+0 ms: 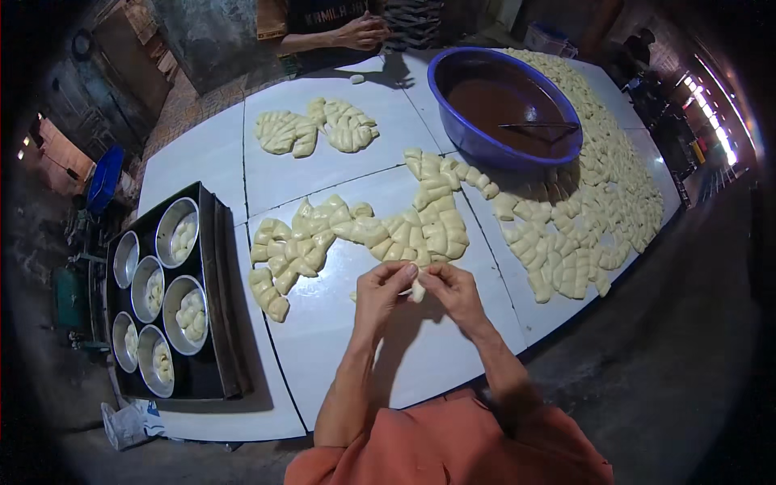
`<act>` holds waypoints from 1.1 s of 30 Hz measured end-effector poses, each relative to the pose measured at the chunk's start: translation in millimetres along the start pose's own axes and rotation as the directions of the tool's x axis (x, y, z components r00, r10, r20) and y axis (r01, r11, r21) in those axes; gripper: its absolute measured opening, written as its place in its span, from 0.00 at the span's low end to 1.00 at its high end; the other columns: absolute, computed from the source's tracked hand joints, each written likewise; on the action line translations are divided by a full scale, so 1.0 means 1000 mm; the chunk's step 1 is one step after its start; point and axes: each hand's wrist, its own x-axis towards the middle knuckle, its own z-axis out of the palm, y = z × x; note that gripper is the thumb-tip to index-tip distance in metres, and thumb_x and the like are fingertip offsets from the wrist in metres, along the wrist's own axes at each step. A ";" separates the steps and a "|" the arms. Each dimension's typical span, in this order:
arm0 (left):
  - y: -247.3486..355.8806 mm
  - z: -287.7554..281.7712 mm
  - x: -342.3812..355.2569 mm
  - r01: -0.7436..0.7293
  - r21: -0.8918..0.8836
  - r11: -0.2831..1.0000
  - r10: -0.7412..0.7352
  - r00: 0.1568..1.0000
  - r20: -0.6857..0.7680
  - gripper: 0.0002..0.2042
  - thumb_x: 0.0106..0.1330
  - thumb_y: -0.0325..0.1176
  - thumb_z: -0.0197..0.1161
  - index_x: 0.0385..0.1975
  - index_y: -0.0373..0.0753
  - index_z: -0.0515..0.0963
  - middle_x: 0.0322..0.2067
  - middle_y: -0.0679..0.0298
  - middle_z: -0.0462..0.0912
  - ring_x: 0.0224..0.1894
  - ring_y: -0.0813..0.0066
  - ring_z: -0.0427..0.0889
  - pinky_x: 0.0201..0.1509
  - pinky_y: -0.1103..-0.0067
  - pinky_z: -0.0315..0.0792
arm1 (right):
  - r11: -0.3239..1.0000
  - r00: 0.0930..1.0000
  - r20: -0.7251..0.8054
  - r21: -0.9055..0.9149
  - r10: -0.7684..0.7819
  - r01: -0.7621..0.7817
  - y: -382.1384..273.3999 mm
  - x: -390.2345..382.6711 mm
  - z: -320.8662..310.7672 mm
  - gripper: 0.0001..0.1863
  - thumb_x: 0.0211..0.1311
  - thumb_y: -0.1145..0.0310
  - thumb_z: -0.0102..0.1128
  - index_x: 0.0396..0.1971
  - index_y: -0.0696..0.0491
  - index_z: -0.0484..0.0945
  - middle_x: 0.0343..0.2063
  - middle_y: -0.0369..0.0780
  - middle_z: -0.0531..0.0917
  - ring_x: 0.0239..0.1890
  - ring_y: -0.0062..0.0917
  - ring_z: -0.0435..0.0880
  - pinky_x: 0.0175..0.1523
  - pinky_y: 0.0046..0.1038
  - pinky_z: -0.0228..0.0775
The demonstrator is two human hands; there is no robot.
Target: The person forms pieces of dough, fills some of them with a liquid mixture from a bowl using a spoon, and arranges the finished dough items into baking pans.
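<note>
Above the white tiled table, my left hand [384, 294] and my right hand [450, 293] meet with fingertips pinched on a small pale piece of dough [418, 290]. Part of that dough hangs down between the hands; the rest is hidden by my fingers. Just beyond my fingers lies a cluster of soft dough pieces [428, 230], pressed side by side. It joins a second cluster of dough [303, 246] stretching to the left. Both hands are closed.
At left, a black tray [212, 323] holds several round metal tins [196, 346] with dough inside. A blue basin [485, 145] of brown liquid, a stick across it, stands at back right beside a broad spread of dough pieces [574, 259]. Across the table, another person's hands [361, 32] are clasped.
</note>
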 end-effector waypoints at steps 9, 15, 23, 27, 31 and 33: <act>-0.002 -0.002 -0.015 -0.060 -0.025 0.998 0.063 0.991 0.119 0.14 0.63 0.33 0.69 0.44 0.34 0.80 0.40 0.60 0.83 0.42 0.73 0.83 0.42 0.72 0.83 | 0.832 0.870 0.022 -0.280 -0.492 0.478 0.025 -0.007 -0.003 0.14 0.62 0.73 0.66 0.47 0.58 0.78 0.43 0.41 0.80 0.44 0.23 0.79 0.49 0.26 0.73; -0.018 -0.006 -0.016 -0.113 0.077 0.991 0.100 0.983 0.151 0.09 0.68 0.31 0.64 0.45 0.35 0.80 0.42 0.62 0.83 0.43 0.76 0.83 0.44 0.78 0.80 | 0.829 0.839 -0.178 -0.356 -0.514 0.432 0.023 -0.006 0.013 0.09 0.62 0.71 0.67 0.37 0.58 0.78 0.32 0.41 0.81 0.34 0.22 0.81 0.39 0.27 0.74; -0.020 -0.013 -0.041 -0.083 0.240 0.967 0.063 0.994 0.091 0.13 0.71 0.38 0.61 0.40 0.32 0.81 0.31 0.66 0.83 0.34 0.82 0.79 0.38 0.83 0.73 | 0.868 0.975 -0.009 -0.457 -0.222 0.193 0.015 -0.020 0.011 0.13 0.60 0.67 0.69 0.37 0.60 0.79 0.36 0.44 0.83 0.33 0.28 0.82 0.39 0.28 0.75; -0.034 -0.038 -0.065 0.058 0.188 0.981 -0.059 0.998 0.000 0.14 0.71 0.39 0.58 0.37 0.31 0.82 0.27 0.65 0.82 0.30 0.79 0.77 0.36 0.80 0.72 | 0.869 0.973 0.221 -0.466 -0.072 0.170 0.004 -0.056 0.018 0.13 0.59 0.70 0.68 0.42 0.58 0.80 0.38 0.41 0.82 0.33 0.28 0.81 0.39 0.29 0.74; -0.045 -0.040 -0.073 -0.074 0.779 0.623 0.253 0.961 -0.112 0.11 0.68 0.38 0.62 0.42 0.38 0.83 0.35 0.54 0.86 0.34 0.58 0.85 0.40 0.69 0.77 | 0.760 0.978 0.199 -0.626 -0.057 0.172 0.044 -0.067 0.002 0.13 0.62 0.61 0.66 0.39 0.54 0.81 0.36 0.41 0.80 0.36 0.34 0.83 0.40 0.32 0.75; -0.052 -0.052 -0.060 -0.167 0.759 0.629 0.470 0.860 -0.200 0.16 0.62 0.35 0.67 0.50 0.40 0.80 0.41 0.56 0.83 0.36 0.60 0.84 0.40 0.70 0.78 | 0.708 0.972 0.226 -0.676 -0.065 0.204 0.043 -0.066 0.002 0.15 0.63 0.57 0.63 0.37 0.55 0.81 0.37 0.41 0.80 0.39 0.34 0.82 0.43 0.33 0.75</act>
